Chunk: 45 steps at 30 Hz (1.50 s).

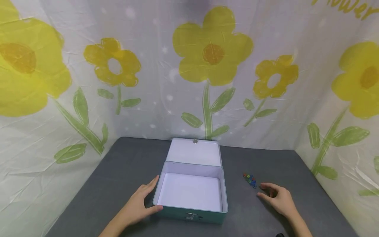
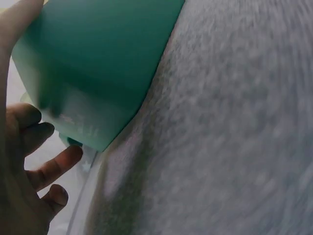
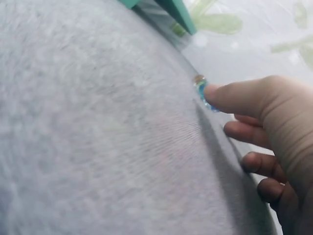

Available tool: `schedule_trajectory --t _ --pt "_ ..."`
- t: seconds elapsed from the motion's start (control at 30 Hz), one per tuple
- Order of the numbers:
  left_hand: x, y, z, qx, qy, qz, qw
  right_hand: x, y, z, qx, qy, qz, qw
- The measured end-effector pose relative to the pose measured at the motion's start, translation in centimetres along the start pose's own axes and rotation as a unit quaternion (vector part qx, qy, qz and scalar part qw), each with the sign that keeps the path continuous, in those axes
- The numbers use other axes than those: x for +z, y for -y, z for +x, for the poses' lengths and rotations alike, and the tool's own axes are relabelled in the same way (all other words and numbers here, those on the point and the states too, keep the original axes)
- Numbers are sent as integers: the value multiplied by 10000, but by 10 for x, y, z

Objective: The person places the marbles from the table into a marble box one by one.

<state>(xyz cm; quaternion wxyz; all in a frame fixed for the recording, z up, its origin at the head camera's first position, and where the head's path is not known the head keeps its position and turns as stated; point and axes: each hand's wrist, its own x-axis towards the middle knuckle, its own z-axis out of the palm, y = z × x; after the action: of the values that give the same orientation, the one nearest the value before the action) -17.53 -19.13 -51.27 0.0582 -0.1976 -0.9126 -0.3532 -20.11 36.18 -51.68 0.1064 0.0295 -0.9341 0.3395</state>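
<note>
Green box, 1, lid folded back; left hand at its left side, loosely spread. Coloured pieces, 1 cluster; right hand just beside, relaxed, unclenched.

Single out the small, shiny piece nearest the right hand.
The shiny blue piece lowest in the head view, closest to the bare right hand; the others lie farther back.

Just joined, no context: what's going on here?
A person's left hand is at the left side of a green box, thumb by the front rim. The box stands on a grey table, lid open. Their right hand is beside some small coloured pieces on the table, thumb and forefinger apart.
</note>
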Motion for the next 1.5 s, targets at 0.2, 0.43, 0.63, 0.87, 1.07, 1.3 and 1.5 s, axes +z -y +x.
schedule_trajectory --t 0.2,0.43,0.63,0.87,1.07,1.3,1.5 --pt "6 2 -1 146 -185 -92 9997 6 0 1 -231 -158 -48 9996" --pt "8 3 1 390 -422 29 9983 9 3 5 -503 -450 -133 9976" --pt "11 -2 2 300 -499 283 9979 11 5 8 -617 -559 -143 9964" --pt "11 -6 -1 196 -568 432 9973 17 4 7 -519 -563 -157 9969" --pt "11 -5 0 276 -599 410 9970 19 4 11 -528 -842 -307 9946" --pt "12 -4 1 327 -631 425 9966 20 2 12 -613 -1048 -543 9911" --pt "11 -4 1 319 -614 394 9968 21 3 12 -626 -977 -440 9923"
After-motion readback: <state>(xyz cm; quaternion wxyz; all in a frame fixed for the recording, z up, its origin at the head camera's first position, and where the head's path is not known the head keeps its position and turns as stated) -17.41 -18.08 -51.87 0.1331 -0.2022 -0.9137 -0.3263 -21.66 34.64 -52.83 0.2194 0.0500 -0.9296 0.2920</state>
